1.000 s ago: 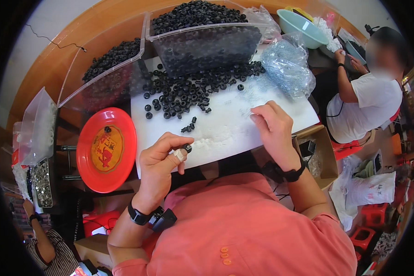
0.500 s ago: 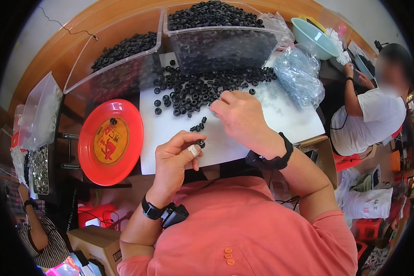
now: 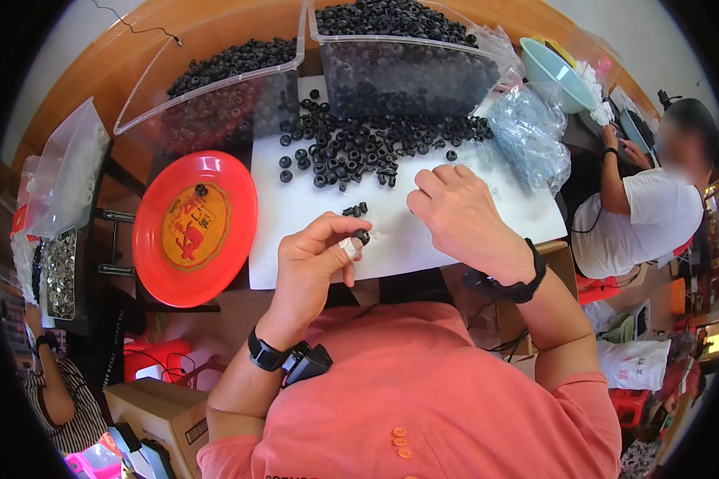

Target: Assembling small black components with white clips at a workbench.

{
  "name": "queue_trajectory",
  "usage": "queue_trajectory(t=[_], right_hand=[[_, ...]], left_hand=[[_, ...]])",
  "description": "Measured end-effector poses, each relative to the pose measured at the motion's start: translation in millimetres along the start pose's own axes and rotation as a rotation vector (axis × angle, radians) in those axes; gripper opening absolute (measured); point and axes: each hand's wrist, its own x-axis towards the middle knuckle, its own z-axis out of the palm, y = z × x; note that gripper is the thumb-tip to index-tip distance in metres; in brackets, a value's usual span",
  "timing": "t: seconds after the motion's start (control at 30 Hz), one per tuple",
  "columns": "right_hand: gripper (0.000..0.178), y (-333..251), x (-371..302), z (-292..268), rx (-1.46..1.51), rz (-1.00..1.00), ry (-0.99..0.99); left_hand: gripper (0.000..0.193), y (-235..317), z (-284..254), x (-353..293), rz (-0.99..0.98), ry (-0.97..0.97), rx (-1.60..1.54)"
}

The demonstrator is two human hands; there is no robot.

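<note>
My left hand (image 3: 311,259), with white tape round its thumb, pinches a small round black part (image 3: 362,237) between thumb and forefinger. A few small black stubby pieces (image 3: 355,210) lie on the white sheet (image 3: 295,239) just beyond it. To the right, my right hand (image 3: 465,209) hovers over the sheet with its fingers curled together. Its fingertips are hidden from above, so what they hold, if anything, cannot be seen. Beyond both hands spreads a loose heap of round black parts (image 3: 351,152).
Two clear bins (image 3: 407,76) of black parts stand at the back. A red plate (image 3: 148,239) with one black part lies left. A clear plastic bag (image 3: 527,140) and a pale blue basin (image 3: 559,76) are back right. A person (image 3: 647,188) sits at the right.
My right hand has moved to the right, away from the heap's front edge and from my left hand. My left hand keeps its pinch on the black part. The whole view has shifted slightly.
</note>
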Motion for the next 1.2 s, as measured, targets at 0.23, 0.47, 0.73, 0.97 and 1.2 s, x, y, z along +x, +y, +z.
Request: queue_trajectory(t=[0.23, 0.47, 0.73, 0.97, 1.2], right_hand=[[0.025, -1.3, -27.0, 26.0, 0.25, 0.172, 0.227], [0.02, -4.2, -23.0, 28.8, 0.322, 0.164, 0.216], [0.009, -3.3, -24.1, 41.5, 0.234, 0.171, 0.314], [0.011, -2.5, -23.8, 43.0, 0.235, 0.179, 0.32], [0.011, 0.5, -22.2, 46.3, 0.291, 0.227, 0.306]], left_hand=[[0.021, 2.2, 5.2, 1.1, -0.003, 0.041, 0.02], [0.021, 2.5, 10.2, 0.3, 0.016, 0.031, 0.082], [0.022, 1.6, 10.3, 0.3, 0.007, 0.05, 0.091], [0.022, 3.7, 8.8, -0.1, 0.01, 0.018, 0.126], [0.021, 4.2, 11.9, -0.3, 0.001, 0.04, 0.108]])
